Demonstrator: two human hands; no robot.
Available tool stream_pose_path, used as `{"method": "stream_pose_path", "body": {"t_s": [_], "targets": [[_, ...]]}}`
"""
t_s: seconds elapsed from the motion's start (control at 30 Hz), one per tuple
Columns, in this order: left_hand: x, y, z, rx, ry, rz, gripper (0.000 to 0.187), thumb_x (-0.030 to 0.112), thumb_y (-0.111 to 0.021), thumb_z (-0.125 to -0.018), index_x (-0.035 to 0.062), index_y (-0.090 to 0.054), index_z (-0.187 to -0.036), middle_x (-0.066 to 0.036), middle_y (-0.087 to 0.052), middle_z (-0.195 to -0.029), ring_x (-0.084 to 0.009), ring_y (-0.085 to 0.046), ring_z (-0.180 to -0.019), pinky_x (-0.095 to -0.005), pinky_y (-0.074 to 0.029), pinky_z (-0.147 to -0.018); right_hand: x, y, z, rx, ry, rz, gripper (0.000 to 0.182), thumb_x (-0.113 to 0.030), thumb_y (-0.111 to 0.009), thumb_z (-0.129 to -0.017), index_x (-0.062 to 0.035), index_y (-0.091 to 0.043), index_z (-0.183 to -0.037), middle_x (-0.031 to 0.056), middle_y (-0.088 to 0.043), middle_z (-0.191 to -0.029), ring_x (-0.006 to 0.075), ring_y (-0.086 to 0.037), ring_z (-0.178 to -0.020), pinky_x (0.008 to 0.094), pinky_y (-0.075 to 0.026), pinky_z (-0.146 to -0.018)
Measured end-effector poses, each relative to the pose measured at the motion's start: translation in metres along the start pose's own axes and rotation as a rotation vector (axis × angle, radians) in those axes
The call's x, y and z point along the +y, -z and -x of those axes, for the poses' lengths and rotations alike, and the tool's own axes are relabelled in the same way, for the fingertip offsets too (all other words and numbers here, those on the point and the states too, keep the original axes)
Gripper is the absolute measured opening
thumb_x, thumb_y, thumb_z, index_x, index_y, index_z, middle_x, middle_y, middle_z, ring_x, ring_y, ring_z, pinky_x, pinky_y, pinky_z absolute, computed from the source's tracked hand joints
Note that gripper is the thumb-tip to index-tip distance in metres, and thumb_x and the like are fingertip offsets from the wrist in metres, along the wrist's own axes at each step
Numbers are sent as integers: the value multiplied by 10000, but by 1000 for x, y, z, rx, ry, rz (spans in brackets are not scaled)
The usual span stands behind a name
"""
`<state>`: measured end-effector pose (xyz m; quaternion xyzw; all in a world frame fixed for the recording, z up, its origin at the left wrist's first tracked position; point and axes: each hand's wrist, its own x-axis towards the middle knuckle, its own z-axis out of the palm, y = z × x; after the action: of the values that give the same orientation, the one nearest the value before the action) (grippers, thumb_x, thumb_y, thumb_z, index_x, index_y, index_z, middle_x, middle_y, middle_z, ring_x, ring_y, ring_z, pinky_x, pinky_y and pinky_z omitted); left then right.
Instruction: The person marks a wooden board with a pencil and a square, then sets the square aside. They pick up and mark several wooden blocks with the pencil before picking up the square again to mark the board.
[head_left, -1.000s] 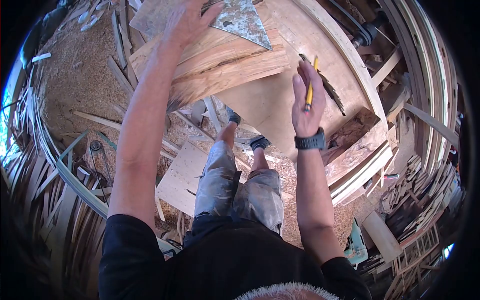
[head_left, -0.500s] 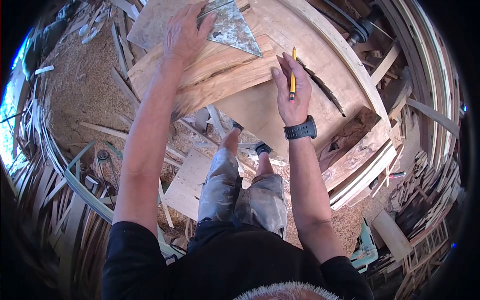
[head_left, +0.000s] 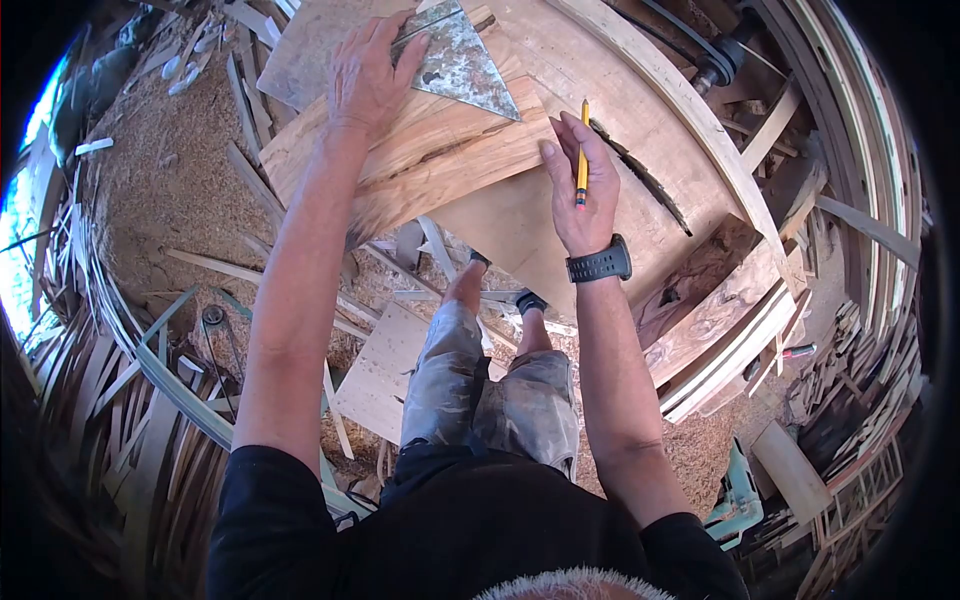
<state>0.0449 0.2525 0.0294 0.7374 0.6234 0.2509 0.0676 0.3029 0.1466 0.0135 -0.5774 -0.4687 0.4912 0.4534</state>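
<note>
My left hand [head_left: 368, 85] lies flat on a pale wooden board [head_left: 440, 145], fingers stretched out and thumb apart. Its fingertips and thumb rest over the left side of a mottled, triangular metal square [head_left: 468, 68]. A dark crack runs lengthwise through the board's grain. At the board's right end is my right hand [head_left: 585, 200], with a yellow pencil [head_left: 583, 150] held along its fingers, tip pointing away from me. Thumb and fingertips of that hand are right at the end of the board. The palm side of my left hand is hidden.
Under the board is a plywood surface [head_left: 680, 130] with a dark, thin strip of wood [head_left: 645, 180] on it. A thick wood block [head_left: 705, 300] sits at its right front. Offcuts and sawdust [head_left: 150, 190] cover the floor; a belt and pulley [head_left: 710, 65] stand at the upper right.
The board's right end has swung slightly toward me, and the square has shifted a little with it. My right hand has moved slightly left, still with the pencil.
</note>
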Motion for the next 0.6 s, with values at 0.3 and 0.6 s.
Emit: {"method": "stream_pose_path", "body": {"t_s": [0.3,0.6], "targets": [[3,0,1,-8,24,4,384,357,-621,-995,120,-660,-1294,-115,-686,-1095,-342,-637,-1049,-435,-477,-954,0,-1,1,3,-7,-47,432,-114,-672,-998,37,-555,-1385,213,-675,-1293,252,-644,-1240,369,-506,-1068],[-13,-8,4,14,-18,-52,390,372,-627,-993,107,-666,-1276,-120,-689,-1095,-348,-638,-1033,-440,-479,-947,1,-1,1,12,6,-13,431,-116,-667,-997,36,-554,-1385,210,-676,-1295,253,-647,-1233,375,-506,-1066]]}}
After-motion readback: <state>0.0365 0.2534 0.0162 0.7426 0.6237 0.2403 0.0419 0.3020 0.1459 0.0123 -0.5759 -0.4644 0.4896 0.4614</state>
